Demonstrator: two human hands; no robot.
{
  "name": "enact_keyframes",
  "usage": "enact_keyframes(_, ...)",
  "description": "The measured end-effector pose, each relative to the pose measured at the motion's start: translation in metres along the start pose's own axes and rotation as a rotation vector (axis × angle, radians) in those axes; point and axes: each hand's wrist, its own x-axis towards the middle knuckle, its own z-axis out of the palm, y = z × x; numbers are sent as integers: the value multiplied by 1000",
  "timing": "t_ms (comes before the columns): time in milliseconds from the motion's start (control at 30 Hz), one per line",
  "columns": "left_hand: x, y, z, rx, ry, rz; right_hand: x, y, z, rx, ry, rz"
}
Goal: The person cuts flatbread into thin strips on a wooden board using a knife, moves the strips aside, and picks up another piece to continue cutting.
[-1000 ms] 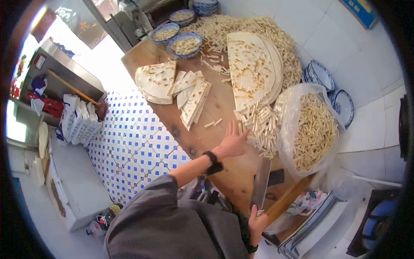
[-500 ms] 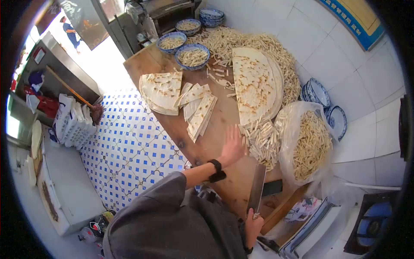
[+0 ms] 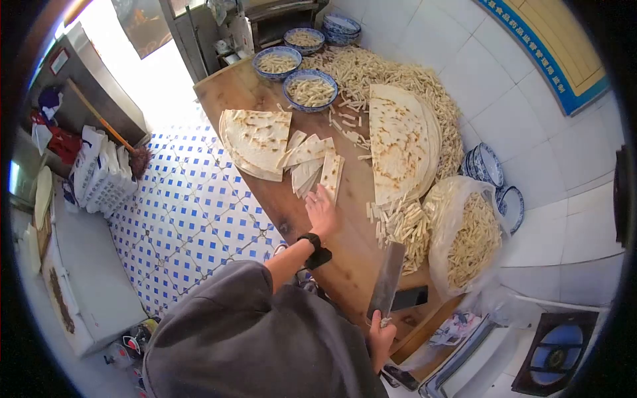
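Observation:
My left hand (image 3: 321,211) is at the lower end of a stack of flatbread strips (image 3: 330,174), its fingertips touching the strips. Whether it grips them is hard to make out. My right hand (image 3: 380,337) is wrapped round the handle of a wide cleaver (image 3: 388,275), whose blade lies over the wooden table (image 3: 345,245). More cut wedges (image 3: 306,151) and a quarter stack of flatbread (image 3: 257,142) are beyond my left hand. A half-round flatbread stack (image 3: 401,142) stands to the right, with cut pieces (image 3: 406,229) at its lower end.
Bowls of cut pieces (image 3: 310,89) stand at the back beside a large heap of them (image 3: 385,69). A plastic bag of pieces (image 3: 472,239) is at the right edge, near empty bowls (image 3: 484,164). A dark phone-like object (image 3: 410,298) lies beside the cleaver.
My left hand has moved left from beside the cut pieces to the flatbread strips. My right hand and the cleaver have shifted slightly left. The camera view has shifted.

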Motion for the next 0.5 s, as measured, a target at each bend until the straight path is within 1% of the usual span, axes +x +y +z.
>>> enact_keyframes(67, 0, 14, -5, 0, -6, -37, -1, -14, -2, 110, 17, -67)
enact_keyframes(100, 4, 16, -2, -8, -6, -34, 0, -11, -3, 108, 27, -68)
enact_keyframes(167, 19, 12, 12, -17, 119, -24, 1, -1, -6, 20, 2, -24)
enact_keyframes(200, 24, 11, 14, -21, 116, -17, 1, 2, -7, 21, 9, -20)
enact_keyframes(267, 33, 8, 17, 19, 5, -3, 0, 6, -6, 72, 61, -94)
enact_keyframes(300, 30, 11, -6, -16, -56, 43, 0, 9, -5, 81, 66, -80)
enact_keyframes(333, 26, 7, -13, -8, -64, 62, 3, 12, -5, 54, 59, -104)
enact_keyframes(367, 20, 1, -17, 21, -132, 178, 6, 15, -5, 29, 51, -123)
enact_keyframes(400, 12, -7, -19, 52, -207, 297, 7, 17, -4, 41, 55, -91)
enact_keyframes(433, 5, -19, -17, 51, -266, 383, 9, 17, -3, 30, 50, -123)
enact_keyframes(467, 0, -35, -17, 69, -293, 410, 13, 17, 0, 19, 42, -153)
enact_keyframes(500, -2, -50, -21, 68, -370, 536, 20, 19, 5, 48, 36, -184)
